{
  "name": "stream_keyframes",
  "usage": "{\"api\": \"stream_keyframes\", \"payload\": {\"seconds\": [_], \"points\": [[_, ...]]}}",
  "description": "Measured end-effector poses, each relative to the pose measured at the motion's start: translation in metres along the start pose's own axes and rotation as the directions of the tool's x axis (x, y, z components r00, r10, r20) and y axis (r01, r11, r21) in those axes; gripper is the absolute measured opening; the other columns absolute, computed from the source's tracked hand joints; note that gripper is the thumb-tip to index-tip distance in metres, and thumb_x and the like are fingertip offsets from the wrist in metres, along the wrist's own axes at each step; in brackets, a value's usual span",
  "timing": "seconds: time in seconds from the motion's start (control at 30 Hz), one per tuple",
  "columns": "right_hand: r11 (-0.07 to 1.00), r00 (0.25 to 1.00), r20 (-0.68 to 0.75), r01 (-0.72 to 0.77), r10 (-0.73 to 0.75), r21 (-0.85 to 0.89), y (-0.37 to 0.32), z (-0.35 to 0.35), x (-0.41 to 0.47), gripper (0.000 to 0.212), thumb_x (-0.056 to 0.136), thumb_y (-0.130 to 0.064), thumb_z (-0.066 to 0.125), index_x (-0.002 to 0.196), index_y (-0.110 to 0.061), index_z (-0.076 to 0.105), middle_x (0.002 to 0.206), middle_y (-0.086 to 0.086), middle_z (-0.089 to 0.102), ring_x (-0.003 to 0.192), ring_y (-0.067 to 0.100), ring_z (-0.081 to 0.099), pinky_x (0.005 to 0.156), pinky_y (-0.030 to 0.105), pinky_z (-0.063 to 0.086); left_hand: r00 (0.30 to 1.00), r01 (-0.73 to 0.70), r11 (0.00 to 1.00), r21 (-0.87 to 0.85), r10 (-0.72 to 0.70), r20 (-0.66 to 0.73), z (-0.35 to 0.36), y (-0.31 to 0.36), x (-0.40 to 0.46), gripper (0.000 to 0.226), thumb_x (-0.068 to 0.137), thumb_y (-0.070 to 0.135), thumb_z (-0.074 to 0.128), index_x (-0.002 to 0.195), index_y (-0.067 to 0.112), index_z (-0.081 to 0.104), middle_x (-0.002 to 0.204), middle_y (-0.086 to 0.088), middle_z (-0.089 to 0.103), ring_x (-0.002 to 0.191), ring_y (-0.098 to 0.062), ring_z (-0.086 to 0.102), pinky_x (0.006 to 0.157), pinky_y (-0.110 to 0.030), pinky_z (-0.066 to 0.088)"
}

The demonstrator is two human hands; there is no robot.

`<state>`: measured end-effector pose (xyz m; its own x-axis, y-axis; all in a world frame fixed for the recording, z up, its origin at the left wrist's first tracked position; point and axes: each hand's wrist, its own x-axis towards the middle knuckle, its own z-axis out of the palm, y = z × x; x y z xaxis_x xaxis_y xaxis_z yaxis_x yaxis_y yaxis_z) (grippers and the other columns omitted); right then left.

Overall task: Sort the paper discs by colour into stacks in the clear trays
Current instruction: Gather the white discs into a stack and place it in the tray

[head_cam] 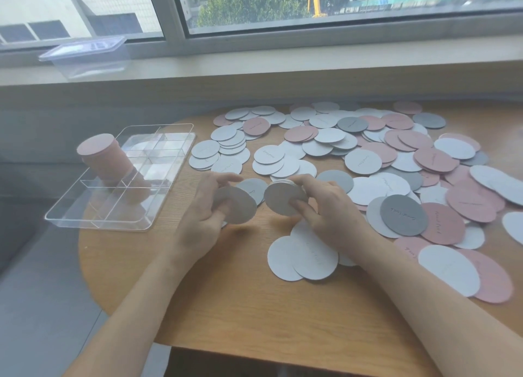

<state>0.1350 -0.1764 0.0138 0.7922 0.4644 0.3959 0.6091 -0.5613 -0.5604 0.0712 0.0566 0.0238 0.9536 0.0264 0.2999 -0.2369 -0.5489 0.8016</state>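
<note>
1. One clear tray (pixel 172 175) with compartments sits at the table's (pixel 240 306) left edge; a second clear box (pixel 85 58) stands on the sill, well apart from your hands.
2. One tall pink stack (pixel 106 157) stands in the tray, leaning to the left.
3. Dozens of loose discs (pixel 368 161) lie spread over the table's far and right parts in three colours: pale grey, pink and dark grey. They overlap too much for a true count.
4. Two pale discs (pixel 302 257) lie overlapped just under your right wrist.
5. Your left hand (pixel 203 215) pinches one grey disc (pixel 236 207), tilted, thumb on its face and fingers behind.
6. Your right hand (pixel 325 207) grips a small grey stack (pixel 284 197), fingers curled round its edge; how many discs it holds cannot be told.
7. Both held items sit side by side above the table, near its middle, to the right of the tray and just in front of the loose pile.
8. A dark disc (pixel 403 211) to your right bears a line of cursive writing, too small to read; fainter script shows on several others.
</note>
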Motion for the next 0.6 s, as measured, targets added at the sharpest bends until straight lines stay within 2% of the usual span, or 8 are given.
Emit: {"api": "stream_keyframes", "payload": {"seconds": [0.1, 0.2, 0.27, 0.37, 0.43, 0.47, 0.6], "points": [[0.998, 0.999, 0.017, 0.044, -0.045, 0.033, -0.001, -0.002, 0.000, 0.031, 0.095, -0.016, 0.062, 0.125, -0.013, 0.060, 0.085, -0.003, 0.059, 0.078, 0.004, 0.035, 0.071, 0.024, 0.026, 0.999, -0.038, 0.993, -0.111, 0.040, 0.015, 0.014, 0.006, 0.007, 0.047, 0.090, -0.009, 0.050, 0.124, 0.024, 0.055, 0.093, 0.010, 0.051, 0.086, -0.009, 0.052, 0.078, -0.017, 0.042], [0.996, 0.998, 0.034, 0.056, -0.058, 0.064, 0.000, -0.003, 0.001, 0.032, 0.094, -0.024, 0.057, 0.124, -0.017, 0.060, 0.086, -0.002, 0.063, 0.077, 0.007, 0.040, 0.073, 0.023, 0.030, 0.997, -0.074, 0.990, -0.119, 0.076, 0.009, 0.034, 0.010, 0.014, 0.046, 0.089, -0.008, 0.053, 0.125, 0.021, 0.054, 0.091, 0.009, 0.049, 0.083, -0.012, 0.051, 0.076, -0.024, 0.044], [0.997, 0.996, 0.068, 0.056, -0.059, 0.050, 0.003, -0.002, 0.001, 0.037, 0.092, -0.031, 0.053, 0.128, -0.020, 0.059, 0.089, 0.000, 0.065, 0.080, 0.011, 0.046, 0.075, 0.023, 0.031, 0.993, -0.122, 0.993, 0.007, 0.122, -0.001, 0.048, 0.008, 0.014, 0.049, 0.086, -0.006, 0.058, 0.126, 0.022, 0.052, 0.099, 0.007, 0.046, 0.093, -0.015, 0.050, 0.085, -0.031, 0.045], [0.999, 0.994, 0.096, 0.052, -0.052, 0.004, 0.008, 0.001, 0.002, 0.042, 0.093, -0.031, 0.051, 0.133, -0.019, 0.056, 0.090, 0.004, 0.065, 0.084, 0.021, 0.054, 0.079, 0.024, 0.031, 0.992, -0.115, 0.945, 0.307, 0.126, -0.016, 0.060, 0.000, 0.012, 0.055, 0.088, 0.007, 0.063, 0.137, 0.024, 0.046, 0.117, 0.007, 0.040, 0.111, -0.016, 0.042, 0.101, -0.040, 0.039], [0.998, 0.993, 0.108, 0.058, -0.054, -0.032, 0.009, 0.002, 0.002, 0.043, 0.094, -0.028, 0.048, 0.136, -0.021, 0.053, 0.094, 0.005, 0.066, 0.092, 0.025, 0.058, 0.086, 0.031, 0.036, 0.988, -0.125, 0.868, 0.480, 0.155, -0.023, 0.061, -0.003, 0.009, 0.063, 0.091, 0.019, 0.062, 0.148, 0.022, 0.037, 0.130, 0.004, 0.040, 0.117, -0.016, 0.039, 0.103, -0.036, 0.031], [0.997, 0.991, 0.117, 0.071, -0.066, -0.039, 0.008, 0.003, 0.002, 0.044, 0.094, -0.025, 0.047, 0.138, -0.024, 0.051, 0.098, 0.004, 0.067, 0.096, 0.024, 0.057, 0.088, 0.034, 0.039, 0.985, -0.146, 0.846, 0.513, 0.175, -0.009, 0.061, -0.004, 0.007, 0.067, 0.091, 0.022, 0.061, 0.152, 0.020, 0.033, 0.135, 0.003, 0.042, 0.121, -0.017, 0.038, 0.103, -0.032, 0.027], [0.989, 0.979, 0.166, 0.132, -0.120, -0.062, 0.003, 0.005, 0.000, 0.057, 0.091, -0.015, 0.049, 0.146, -0.029, 0.038, 0.115, -0.006, 0.064, 0.107, 0.016, 0.051, 0.086, 0.033, 0.034, 0.971, -0.239, 0.853, 0.464, 0.205, 0.124, 0.060, -0.004, 0.005, 0.076, 0.093, 0.020, 0.055, 0.159, 0.017, 0.018, 0.141, 0.005, 0.049, 0.128, -0.012, 0.040, 0.108, -0.012, 0.009]]}}
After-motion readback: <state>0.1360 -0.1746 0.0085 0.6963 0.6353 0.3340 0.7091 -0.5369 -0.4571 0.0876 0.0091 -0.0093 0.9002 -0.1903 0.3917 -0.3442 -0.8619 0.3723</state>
